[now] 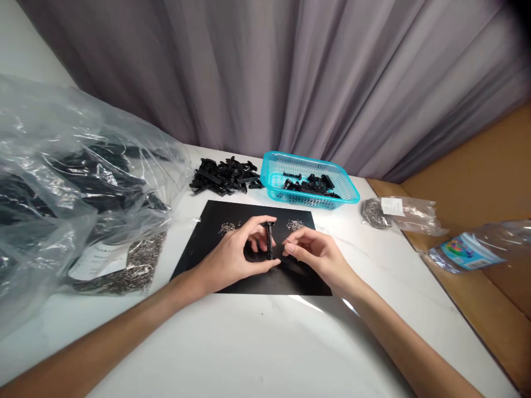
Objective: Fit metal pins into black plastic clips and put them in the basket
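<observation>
My left hand (234,251) grips a slim black plastic part (269,241) upright, thumb at its lower end and fingers at the top. Just to its right, my right hand (313,251) pinches with thumb and forefinger; a tiny thin metal piece seems to show at the fingertips, too small to name. Both hands are over a black mat (244,284). On the mat lie two small heaps of little metal pieces, a left heap (227,228) and a right heap (295,225).
Behind the mat are a pile of black plastic parts (224,176) and a blue basket (350,194) holding more. A large clear bag (83,160) and a bag of metal pieces (141,265) stand left. Right are a small bag (377,213) and a plastic bottle (468,251).
</observation>
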The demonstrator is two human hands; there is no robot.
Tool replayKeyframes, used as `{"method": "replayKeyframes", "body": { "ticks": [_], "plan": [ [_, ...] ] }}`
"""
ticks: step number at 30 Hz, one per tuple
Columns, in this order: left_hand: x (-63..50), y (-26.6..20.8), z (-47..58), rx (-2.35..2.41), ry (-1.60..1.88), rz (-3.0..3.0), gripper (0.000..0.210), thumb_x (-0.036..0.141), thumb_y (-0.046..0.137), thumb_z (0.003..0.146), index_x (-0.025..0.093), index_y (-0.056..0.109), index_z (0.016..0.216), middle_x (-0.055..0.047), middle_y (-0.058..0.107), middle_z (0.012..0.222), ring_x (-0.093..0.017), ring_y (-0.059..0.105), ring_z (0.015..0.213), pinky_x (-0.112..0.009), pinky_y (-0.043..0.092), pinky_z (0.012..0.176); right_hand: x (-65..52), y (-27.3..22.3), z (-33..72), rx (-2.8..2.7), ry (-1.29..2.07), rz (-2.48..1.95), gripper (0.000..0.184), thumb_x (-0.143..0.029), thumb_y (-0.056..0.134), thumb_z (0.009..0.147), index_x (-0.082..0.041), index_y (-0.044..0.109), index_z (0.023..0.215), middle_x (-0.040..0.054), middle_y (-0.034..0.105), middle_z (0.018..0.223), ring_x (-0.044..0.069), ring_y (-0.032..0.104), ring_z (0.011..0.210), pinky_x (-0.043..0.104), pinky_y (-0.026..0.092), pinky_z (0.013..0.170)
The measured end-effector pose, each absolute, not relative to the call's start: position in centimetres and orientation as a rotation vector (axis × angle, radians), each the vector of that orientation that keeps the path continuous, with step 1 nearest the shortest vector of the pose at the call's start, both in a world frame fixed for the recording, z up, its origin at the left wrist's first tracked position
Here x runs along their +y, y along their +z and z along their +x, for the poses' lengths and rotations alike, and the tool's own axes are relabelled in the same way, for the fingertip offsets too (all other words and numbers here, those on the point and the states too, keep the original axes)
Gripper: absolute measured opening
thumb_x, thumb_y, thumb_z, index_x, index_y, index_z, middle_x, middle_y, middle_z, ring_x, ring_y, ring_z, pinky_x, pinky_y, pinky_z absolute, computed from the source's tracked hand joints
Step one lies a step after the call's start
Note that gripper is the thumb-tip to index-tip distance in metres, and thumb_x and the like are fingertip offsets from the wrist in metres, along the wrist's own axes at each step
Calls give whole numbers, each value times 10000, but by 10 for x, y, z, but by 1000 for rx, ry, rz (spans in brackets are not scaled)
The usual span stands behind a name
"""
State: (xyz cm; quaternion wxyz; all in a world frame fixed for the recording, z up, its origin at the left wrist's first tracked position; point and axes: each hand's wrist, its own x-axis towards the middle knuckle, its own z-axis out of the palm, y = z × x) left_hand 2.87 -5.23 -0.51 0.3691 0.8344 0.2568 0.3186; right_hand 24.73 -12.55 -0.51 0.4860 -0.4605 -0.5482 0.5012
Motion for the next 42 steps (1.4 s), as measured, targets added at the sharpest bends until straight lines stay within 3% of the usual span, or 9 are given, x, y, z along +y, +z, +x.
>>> {"method": "replayKeyframes", "body": {
  "ticks": [12, 17, 21, 24, 27, 30, 42],
  "plan": [
    [-55, -10, 28, 658, 766, 2187, 687, 287, 793, 843, 296, 448, 1438, 18, 687, 1007, -147, 655, 869, -307, 567, 837, -127, -6, 245, -1379, 1339, -1063, 247, -448, 704, 958, -215, 622, 946, 42, 740, 973, 182, 689, 972, 346, 514, 912],
    [-54, -10, 29, 664, 758, 2192, 686, 285, 788, 841, 291, 450, 1438, 4, 691, 1029, -158, 653, 883, -321, 564, 830, -128, -3, 246, -1458, 1294, -1165, 343, -541, 762, 877, -218, 646, 898, 25, 706, 881, 172, 644, 816, 328, 535, 747],
    [-54, -10, 28, 680, 747, 2212, 690, 288, 790, 841, 294, 450, 1442, 2, 688, 1031, -158, 652, 884, -320, 560, 829, -127, -3, 248, -1492, 1279, -1181, 339, -517, 811, 834, -211, 697, 926, -9, 655, 788, 126, 543, 663, 275, 456, 601],
    [-54, -10, 28, 689, 748, 2227, 693, 302, 793, 839, 292, 454, 1443, 5, 673, 1019, -158, 653, 887, -312, 560, 825, -126, -3, 249, -1400, 1286, -1137, 373, -466, 862, 792, -216, 701, 1017, 19, 723, 879, 145, 609, 735, 291, 483, 654],
    [-54, -9, 27, 701, 753, 2246, 694, 322, 798, 835, 284, 464, 1443, 10, 660, 987, -159, 652, 869, -311, 560, 815, -126, -3, 249, -1385, 1245, -1182, 351, -486, 857, 789, -210, 736, 970, 29, 739, 868, 168, 644, 761, 315, 505, 684],
    [-53, -10, 27, 725, 759, 2269, 711, 342, 804, 834, 283, 463, 1455, 14, 647, 963, -159, 643, 854, -313, 560, 815, -126, -6, 251, -1426, 1167, -1236, 304, -496, 819, 828, -205, 758, 892, 24, 729, 838, 161, 620, 725, 311, 491, 666],
    [-53, -11, 27, 690, 793, 2324, 701, 311, 770, 857, 290, 441, 1476, 16, 614, 943, -151, 623, 832, -290, 559, 794, -129, -7, 242, -1577, 926, -1253, 229, -446, 714, 937, -218, 715, 910, 21, 652, 882, 148, 494, 708, 290, 400, 639]
  ]
}}
